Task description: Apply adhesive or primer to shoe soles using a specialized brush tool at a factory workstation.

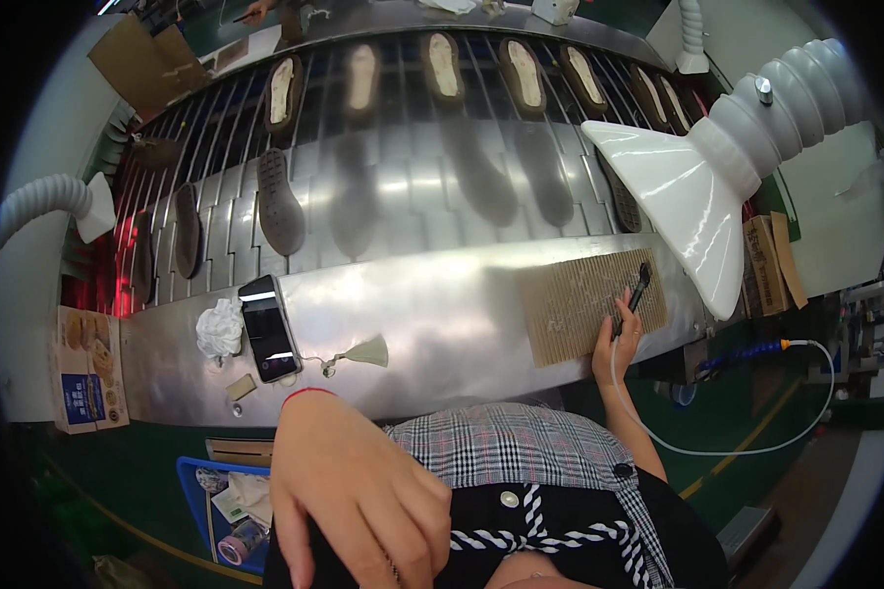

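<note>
My right hand [621, 339] is closed around a slim black brush-like tool [640, 287] with a thin white hose [702, 452] trailing from it. The tool's head is over a worn sheet of ribbed cardboard [584, 306], which lies at the right of the metal worktop. Large and close to the view, my left hand [368, 486] is raised with its back showing and a red string at the wrist. Its fingers bend downward and are apart, with some tips hidden or cut off by the lower edge. I see nothing held in it.
Shoe soles [280, 201] and shoe uppers [442, 67] lie on the slatted metal conveyor [231, 231]. A phone [268, 329] and crumpled tissue [220, 328] sit on the worktop [432, 314]. A white suction hood [683, 196] juts in at right. A blue basket [194, 496] stands below left.
</note>
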`<state>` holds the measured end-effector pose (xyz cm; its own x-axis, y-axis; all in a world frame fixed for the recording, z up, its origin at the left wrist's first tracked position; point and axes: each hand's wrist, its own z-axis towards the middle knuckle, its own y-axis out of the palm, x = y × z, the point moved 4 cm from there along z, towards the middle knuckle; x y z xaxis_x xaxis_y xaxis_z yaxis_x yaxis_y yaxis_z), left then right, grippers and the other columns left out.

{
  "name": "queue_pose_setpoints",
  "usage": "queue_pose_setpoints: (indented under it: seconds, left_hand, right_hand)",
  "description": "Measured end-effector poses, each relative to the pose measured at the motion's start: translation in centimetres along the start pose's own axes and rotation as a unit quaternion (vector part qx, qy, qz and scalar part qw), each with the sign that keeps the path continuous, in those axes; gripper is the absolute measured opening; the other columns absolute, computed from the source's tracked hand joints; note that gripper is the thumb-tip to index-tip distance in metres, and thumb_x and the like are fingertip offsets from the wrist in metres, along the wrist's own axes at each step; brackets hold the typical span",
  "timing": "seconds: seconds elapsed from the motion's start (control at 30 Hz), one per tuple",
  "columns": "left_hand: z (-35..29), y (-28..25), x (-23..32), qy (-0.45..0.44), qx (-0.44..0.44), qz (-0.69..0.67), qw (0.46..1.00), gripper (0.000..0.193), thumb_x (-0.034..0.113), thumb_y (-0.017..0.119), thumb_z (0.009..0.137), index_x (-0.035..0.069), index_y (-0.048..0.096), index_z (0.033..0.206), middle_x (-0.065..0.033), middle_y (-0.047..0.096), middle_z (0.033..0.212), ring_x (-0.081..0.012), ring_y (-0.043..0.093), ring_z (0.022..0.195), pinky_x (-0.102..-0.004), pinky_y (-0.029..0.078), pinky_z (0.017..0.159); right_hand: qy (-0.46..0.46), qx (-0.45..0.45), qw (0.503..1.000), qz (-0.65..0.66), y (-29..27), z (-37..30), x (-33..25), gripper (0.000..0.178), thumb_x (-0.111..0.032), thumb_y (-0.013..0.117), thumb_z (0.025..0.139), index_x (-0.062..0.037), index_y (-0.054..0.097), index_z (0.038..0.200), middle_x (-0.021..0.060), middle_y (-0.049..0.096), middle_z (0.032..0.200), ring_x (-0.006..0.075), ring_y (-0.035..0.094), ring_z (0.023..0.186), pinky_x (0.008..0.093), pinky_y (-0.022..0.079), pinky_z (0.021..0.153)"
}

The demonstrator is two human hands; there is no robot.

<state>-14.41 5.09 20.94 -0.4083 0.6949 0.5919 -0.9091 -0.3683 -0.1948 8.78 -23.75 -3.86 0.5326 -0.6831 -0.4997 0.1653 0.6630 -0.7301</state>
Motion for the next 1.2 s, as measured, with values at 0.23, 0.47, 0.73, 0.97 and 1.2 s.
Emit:
queue_pose_setpoints:
  seconds: [0.23,0.47,0.73,0.97,1.2]
  left_hand:
    - [-15.0,-15.9,-14.0,-0.451,0.569,0.170,0.666,0.062,0.037,0.071,0.087,0.001,0.053,0.134,-0.0115,0.062,0.120,-0.0165,0.058,0.107,-0.0297,0.045,0.097]
    - [-24.2,-25.0,-22.0,-0.640,0.565,0.454,0.257,0.084,0.033,0.084,0.073,-0.003,0.038,0.135,-0.0249,0.045,0.134,-0.0404,0.043,0.128,-0.0438,0.042,0.104]
    - [-28.6,-28.1,-21.6,-0.346,0.808,0.033,0.476,0.034,0.007,0.071,0.085,0.002,0.054,0.115,-0.0110,0.064,0.106,-0.0225,0.062,0.097,-0.0345,0.052,0.089]
    - [-16.1,-14.4,-12.7,-0.039,0.739,-0.212,0.639,0.041,0.028,0.050,0.100,0.003,0.053,0.133,-0.0122,0.060,0.130,-0.0234,0.056,0.121,-0.0410,0.045,0.106]
    - [-12.1,-3.6,-11.7,0.107,0.708,-0.296,0.633,0.058,0.047,0.029,0.102,0.012,0.041,0.146,-0.0137,0.048,0.143,-0.0342,0.045,0.134,-0.0623,0.040,0.105]
  right_hand:
    - [-0.021,0.000,0.998,0.053,-0.1,0.0,-1.1,0.038,0.001,0.057,0.088,0.0010,0.053,0.126,0.0196,0.051,0.142,0.0360,0.045,0.124,0.0442,0.029,0.108]
    - [0.000,0.005,0.998,0.057,-0.6,-0.6,-0.7,0.037,0.000,0.058,0.088,0.0034,0.057,0.125,0.0261,0.058,0.127,0.0402,0.056,0.113,0.0435,0.043,0.098]
    - [-0.011,-0.013,0.992,0.122,-0.1,0.0,-1.2,0.039,0.005,0.054,0.086,0.0025,0.052,0.125,0.0190,0.050,0.142,0.0348,0.051,0.115,0.0411,0.036,0.103]
    - [-0.054,0.043,0.994,0.088,-1.9,0.1,-2.0,0.034,0.003,0.055,0.090,0.0012,0.061,0.124,0.0188,0.065,0.112,0.0370,0.059,0.104,0.0424,0.045,0.093]
    - [-0.070,-0.066,0.994,0.045,-3.6,1.1,-5.7,0.033,-0.007,0.059,0.095,0.0019,0.061,0.126,0.0144,0.069,0.104,0.0277,0.062,0.091,0.0350,0.048,0.086]
